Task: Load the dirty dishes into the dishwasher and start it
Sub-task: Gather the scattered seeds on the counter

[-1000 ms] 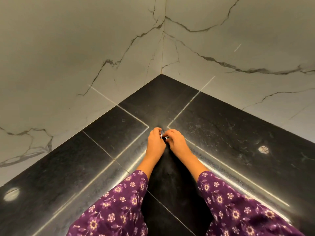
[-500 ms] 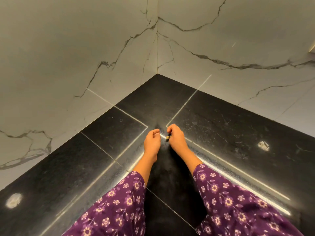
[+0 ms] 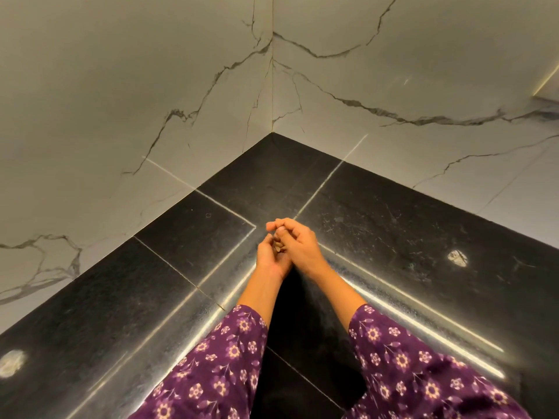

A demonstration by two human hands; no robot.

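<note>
Dishes unseen; left hand (image 3: 267,260) and right hand (image 3: 302,247), grips pinching small brown object (image 3: 278,246), probably light and hard, over counter (image 3: 393,237).

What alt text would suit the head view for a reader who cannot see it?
A person's left hand and right hand meet above the inner corner of a black stone counter, a small brownish thing between them. Purple floral sleeves; white veined walls behind.

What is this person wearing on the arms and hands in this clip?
The left sleeve and right sleeve are deep purple with a small pale flower print, ending at the forearm. The left hand and right hand wear no gloves; no watch or bracelet shows.
</note>
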